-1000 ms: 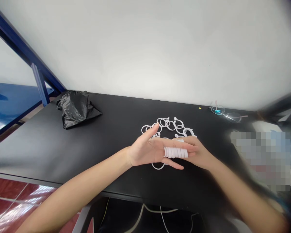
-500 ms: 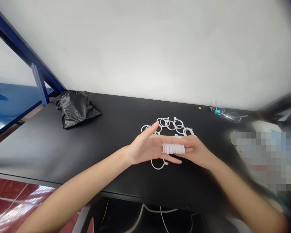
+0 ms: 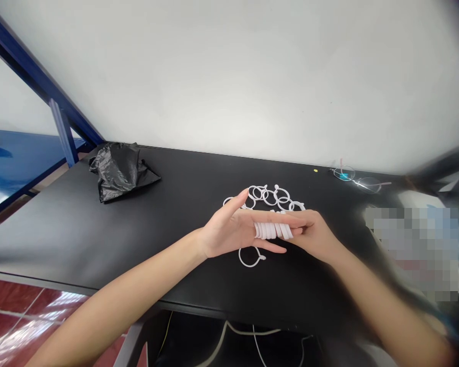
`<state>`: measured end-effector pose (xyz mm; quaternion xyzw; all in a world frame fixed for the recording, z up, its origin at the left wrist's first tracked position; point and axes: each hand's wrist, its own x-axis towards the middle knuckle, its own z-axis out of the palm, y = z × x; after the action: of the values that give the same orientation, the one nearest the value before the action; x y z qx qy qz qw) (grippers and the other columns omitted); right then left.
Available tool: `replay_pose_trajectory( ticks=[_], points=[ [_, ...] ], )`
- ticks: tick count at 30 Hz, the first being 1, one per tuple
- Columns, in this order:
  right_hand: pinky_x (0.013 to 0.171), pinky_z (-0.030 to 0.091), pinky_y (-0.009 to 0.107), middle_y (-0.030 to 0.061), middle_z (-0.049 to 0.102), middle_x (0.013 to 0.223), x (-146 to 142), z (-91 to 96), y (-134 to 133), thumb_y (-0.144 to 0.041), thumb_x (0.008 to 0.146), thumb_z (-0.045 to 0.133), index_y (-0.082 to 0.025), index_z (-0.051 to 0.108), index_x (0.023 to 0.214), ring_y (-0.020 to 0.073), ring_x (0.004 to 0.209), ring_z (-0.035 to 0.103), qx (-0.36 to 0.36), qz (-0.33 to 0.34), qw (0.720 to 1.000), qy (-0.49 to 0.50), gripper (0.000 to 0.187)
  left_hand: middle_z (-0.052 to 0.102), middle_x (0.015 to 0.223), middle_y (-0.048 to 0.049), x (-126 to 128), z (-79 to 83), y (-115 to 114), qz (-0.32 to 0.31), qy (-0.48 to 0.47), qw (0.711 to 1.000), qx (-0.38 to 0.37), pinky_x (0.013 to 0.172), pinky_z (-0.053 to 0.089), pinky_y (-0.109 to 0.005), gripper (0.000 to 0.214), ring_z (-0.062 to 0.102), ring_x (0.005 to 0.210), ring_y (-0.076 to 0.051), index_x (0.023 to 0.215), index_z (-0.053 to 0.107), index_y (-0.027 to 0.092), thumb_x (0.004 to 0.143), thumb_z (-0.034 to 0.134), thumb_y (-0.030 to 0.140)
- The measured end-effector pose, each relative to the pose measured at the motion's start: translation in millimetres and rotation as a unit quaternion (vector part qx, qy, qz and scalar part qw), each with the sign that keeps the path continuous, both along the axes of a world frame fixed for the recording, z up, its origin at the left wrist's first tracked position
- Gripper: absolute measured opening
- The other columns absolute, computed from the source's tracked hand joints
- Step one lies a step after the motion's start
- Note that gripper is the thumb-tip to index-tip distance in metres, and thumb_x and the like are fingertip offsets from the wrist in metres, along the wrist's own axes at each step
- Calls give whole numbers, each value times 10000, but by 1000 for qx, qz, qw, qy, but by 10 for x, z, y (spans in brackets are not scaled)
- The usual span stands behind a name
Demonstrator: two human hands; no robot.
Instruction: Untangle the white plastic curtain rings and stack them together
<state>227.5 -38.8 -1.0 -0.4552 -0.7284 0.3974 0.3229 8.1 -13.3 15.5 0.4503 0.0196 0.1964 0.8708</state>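
Observation:
My left hand (image 3: 229, 232) is held out flat, palm up, over the black table (image 3: 99, 239), fingers stretched to the right. Several white plastic rings (image 3: 273, 230) are stacked on its middle fingers. My right hand (image 3: 313, 235) comes in from the right, its fingers pinched on the outer end of that stack. A single white ring (image 3: 250, 256) lies on the table just below my left fingers. A loose pile of white rings (image 3: 271, 196) lies behind both hands.
A crumpled black plastic bag (image 3: 118, 171) sits at the table's back left. A pair of glasses (image 3: 354, 178) lies at the back right by the white wall. Blue metal framing (image 3: 61, 127) stands to the left. Cables hang under the table's front edge.
Both hands have risen slightly and drifted away from me. The ring stack has tilted and its rings have spread a little. The single ring below now shows more fully.

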Motion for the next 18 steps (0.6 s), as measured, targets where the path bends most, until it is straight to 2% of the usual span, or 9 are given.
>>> replay_pose_trajectory(
  ticks=[4, 6, 12, 15, 18],
  points=[
    [507, 377, 230, -34, 543, 617, -64, 47, -24, -260, 755, 711, -189, 571, 646, 110, 564, 481, -50, 15, 999, -3, 190, 449, 1469, -196, 14, -14, -19, -9, 3, 1000, -1, 1087, 337, -535, 861, 331, 1395, -386, 1326, 573, 84, 901, 176, 719],
    [512, 376, 231, -22, 562, 638, -87, 42, -28, -277, 787, 670, -184, 567, 641, 114, 579, 494, -58, 26, 998, 1, 201, 441, 1476, -196, 22, -15, -28, -18, 5, 1000, -2, 1085, 340, -545, 859, 324, 1399, -390, 1318, 579, 79, 902, 177, 713],
    [482, 331, 242, -18, 506, 571, -63, -26, -8, -436, 851, 581, -185, 466, 562, 104, 524, 427, -13, 31, 999, 7, 400, 383, 1514, -193, 24, -6, -28, -33, -8, 999, -3, 1084, 356, -537, 873, 272, 1429, -385, 1340, 554, 55, 906, 166, 705],
    [483, 335, 250, -7, 533, 592, -52, -30, -4, -466, 862, 565, -185, 513, 596, 112, 526, 440, -1, 32, 999, 0, 391, 400, 1502, -200, 25, -1, -23, -30, -6, 1000, -2, 1075, 373, -524, 866, 293, 1418, -384, 1319, 574, 53, 902, 189, 707],
    [485, 335, 251, -5, 537, 603, -56, -27, -5, -418, 866, 560, -185, 518, 593, 114, 535, 451, 11, 26, 1000, -10, 361, 404, 1503, -189, 27, 6, -22, -28, 3, 1000, 4, 1072, 383, -512, 862, 306, 1413, -375, 1309, 586, 65, 906, 163, 699]
  ],
)
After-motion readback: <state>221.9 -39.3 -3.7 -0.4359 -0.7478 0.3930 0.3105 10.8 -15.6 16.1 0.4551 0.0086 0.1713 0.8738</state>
